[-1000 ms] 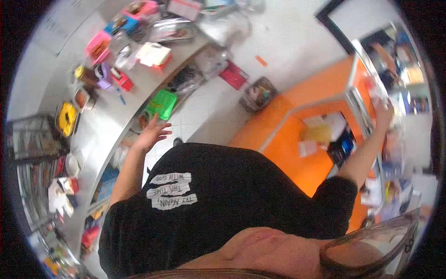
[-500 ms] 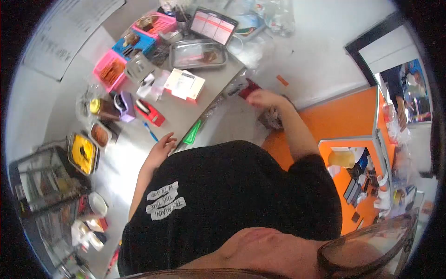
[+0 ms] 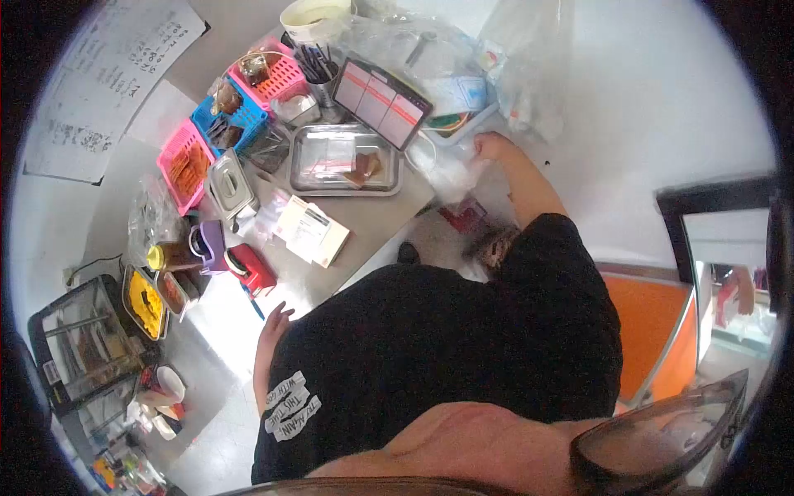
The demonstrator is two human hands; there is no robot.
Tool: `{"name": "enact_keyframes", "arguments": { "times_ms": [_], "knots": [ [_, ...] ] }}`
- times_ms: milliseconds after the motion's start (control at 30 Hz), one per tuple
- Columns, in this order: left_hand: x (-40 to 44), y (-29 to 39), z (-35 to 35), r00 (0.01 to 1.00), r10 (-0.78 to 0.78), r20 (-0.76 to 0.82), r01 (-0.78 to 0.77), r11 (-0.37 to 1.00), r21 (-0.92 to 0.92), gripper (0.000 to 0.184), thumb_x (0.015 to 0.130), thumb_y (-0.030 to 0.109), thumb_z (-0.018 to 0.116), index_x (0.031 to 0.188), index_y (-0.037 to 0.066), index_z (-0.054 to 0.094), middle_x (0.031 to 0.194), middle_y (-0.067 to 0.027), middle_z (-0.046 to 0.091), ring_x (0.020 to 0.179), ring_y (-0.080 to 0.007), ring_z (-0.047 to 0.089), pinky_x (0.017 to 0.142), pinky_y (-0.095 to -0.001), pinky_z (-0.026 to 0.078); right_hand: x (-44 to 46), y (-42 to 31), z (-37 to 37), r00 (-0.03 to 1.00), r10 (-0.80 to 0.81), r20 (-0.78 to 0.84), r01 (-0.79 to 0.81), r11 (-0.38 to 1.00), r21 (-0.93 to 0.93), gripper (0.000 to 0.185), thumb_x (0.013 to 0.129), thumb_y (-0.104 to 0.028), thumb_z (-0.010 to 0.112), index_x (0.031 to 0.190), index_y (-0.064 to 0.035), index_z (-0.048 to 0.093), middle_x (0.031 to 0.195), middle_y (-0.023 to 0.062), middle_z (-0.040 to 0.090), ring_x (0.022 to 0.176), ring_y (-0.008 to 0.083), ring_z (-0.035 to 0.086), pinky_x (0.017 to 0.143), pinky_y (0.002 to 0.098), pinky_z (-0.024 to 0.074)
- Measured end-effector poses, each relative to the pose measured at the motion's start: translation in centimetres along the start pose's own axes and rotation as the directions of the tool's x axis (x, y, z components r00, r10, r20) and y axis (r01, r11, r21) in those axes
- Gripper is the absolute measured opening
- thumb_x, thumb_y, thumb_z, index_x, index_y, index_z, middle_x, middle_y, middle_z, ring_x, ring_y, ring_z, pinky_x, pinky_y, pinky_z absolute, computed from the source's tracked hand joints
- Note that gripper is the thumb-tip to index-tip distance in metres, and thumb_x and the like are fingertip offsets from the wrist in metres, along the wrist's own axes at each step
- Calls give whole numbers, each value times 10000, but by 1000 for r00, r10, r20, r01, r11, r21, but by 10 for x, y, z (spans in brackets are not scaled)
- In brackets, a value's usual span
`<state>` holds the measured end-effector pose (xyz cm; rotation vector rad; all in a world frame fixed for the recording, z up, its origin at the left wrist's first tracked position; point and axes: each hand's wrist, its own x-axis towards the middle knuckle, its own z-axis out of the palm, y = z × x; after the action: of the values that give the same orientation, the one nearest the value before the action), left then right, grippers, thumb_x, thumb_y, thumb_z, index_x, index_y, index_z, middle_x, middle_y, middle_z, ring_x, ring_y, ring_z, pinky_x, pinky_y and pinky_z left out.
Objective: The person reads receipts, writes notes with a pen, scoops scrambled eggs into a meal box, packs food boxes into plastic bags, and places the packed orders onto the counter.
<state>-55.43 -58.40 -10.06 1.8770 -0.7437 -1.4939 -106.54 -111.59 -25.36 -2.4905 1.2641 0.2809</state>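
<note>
My right hand (image 3: 495,147) reaches out beyond the table corner, fingers curled at a clear plastic bag (image 3: 459,178) that hangs beside the table. Its fingertips meet the crumpled plastic, next to a pale tray (image 3: 463,124) with plastic packaging. My left hand (image 3: 275,324) is at the near table edge with its fingers apart and nothing in them. Close to it lies a blue pen (image 3: 254,304), and beyond that a red tape dispenser (image 3: 251,269). A white and cream box (image 3: 313,231) sits further along the table.
On the table (image 3: 380,223) stand a steel tray (image 3: 385,186), a tablet (image 3: 382,101), a purple tape dispenser (image 3: 212,245), pink (image 3: 184,169) and blue (image 3: 240,124) baskets, and a yellow-capped bottle (image 3: 169,257). A red item (image 3: 463,217) lies below the table edge. An orange panel (image 3: 653,331) is at right.
My right hand has moved from the red item below the table edge out to the clear plastic. The body has shifted, and the green item by the table edge is out of sight.
</note>
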Motion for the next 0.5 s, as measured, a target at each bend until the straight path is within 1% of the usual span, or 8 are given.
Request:
{"name": "enact_keyframes", "arguments": {
  "times_ms": [67, 100, 167, 200, 233, 333, 433, 500],
  "knots": [
    [19, -12, 15, 998, -2, 69, 9, 995, -103, 515, 1007, 321, 475, 1428, 42, 375, 1303, -150, 548, 1093, -189, 572, 878, -289, 452, 7, 1, -12, 1000, 1, 5, 0, 997, -75, 265, 692, -307, 740, 860, -104, 704, 846, 140, 684, 813, 328, 650, 737, 437, 511],
    [21, -10, 23, 999, -15, 36, 17, 998, -61, 512, 1007, 319, 475, 1426, 42, 378, 1301, -151, 549, 1096, -190, 570, 884, -292, 452, 10, 3, -13, 1000, 5, -1, -5, 996, -84, 243, 703, -290, 731, 858, -105, 705, 851, 141, 684, 818, 324, 651, 738, 438, 510],
    [23, 41, 50, 999, -27, -29, 28, 999, 28, 506, 1008, 316, 475, 1422, 41, 384, 1297, -153, 550, 1102, -191, 566, 896, -296, 451, 13, 12, -13, 1000, 0, -12, -1, 997, -78, 194, 730, -245, 708, 858, -99, 706, 854, 148, 682, 826, 327, 652, 742, 440, 509],
    [19, 62, 64, 997, 11, -80, -10, 1000, 12, 495, 1010, 305, 470, 1417, 34, 389, 1289, -157, 554, 1086, -195, 575, 925, -298, 445, 14, 17, -13, 1000, -12, -14, 11, 998, -67, 167, 747, -216, 692, 859, -94, 705, 852, 154, 680, 828, 334, 651, 743, 441, 509],
    [24, 66, 70, 998, 16, -68, -18, 999, -30, 495, 1010, 303, 470, 1417, 33, 388, 1289, -157, 554, 1087, -197, 576, 927, -298, 445, 12, 18, -17, 1000, -25, -15, 24, 998, -59, 141, 763, -188, 677, 860, -88, 704, 851, 161, 677, 831, 341, 650, 744, 442, 509],
    [38, 59, 84, 999, 15, -49, -20, 994, -109, 500, 1010, 298, 474, 1419, 25, 382, 1293, -149, 551, 1080, -199, 579, 926, -297, 446, 0, 11, -23, 979, 41, -201, -8, 987, 161, 132, 815, -118, 608, 896, -56, 692, 886, 186, 667, 865, 366, 638, 759, 445, 504],
    [44, 60, 88, 999, 47, -24, -48, 998, -28, 496, 1009, 294, 478, 1412, 20, 390, 1294, -146, 552, 1077, -195, 578, 929, -295, 445, -7, -3, -33, 877, -112, -467, 172, 981, 89, 139, 836, -93, 588, 924, -32, 675, 910, 187, 665, 874, 364, 634, 765, 435, 499],
    [43, 69, 92, 999, 34, -30, -35, 998, -52, 493, 1008, 299, 481, 1409, 24, 399, 1289, -141, 557, 1067, -185, 579, 925, -289, 444, -19, -8, -38, 899, -71, -432, 186, 955, 229, 142, 844, -105, 591, 934, -25, 667, 916, 183, 662, 873, 354, 631, 767, 423, 494]
  ]
}}
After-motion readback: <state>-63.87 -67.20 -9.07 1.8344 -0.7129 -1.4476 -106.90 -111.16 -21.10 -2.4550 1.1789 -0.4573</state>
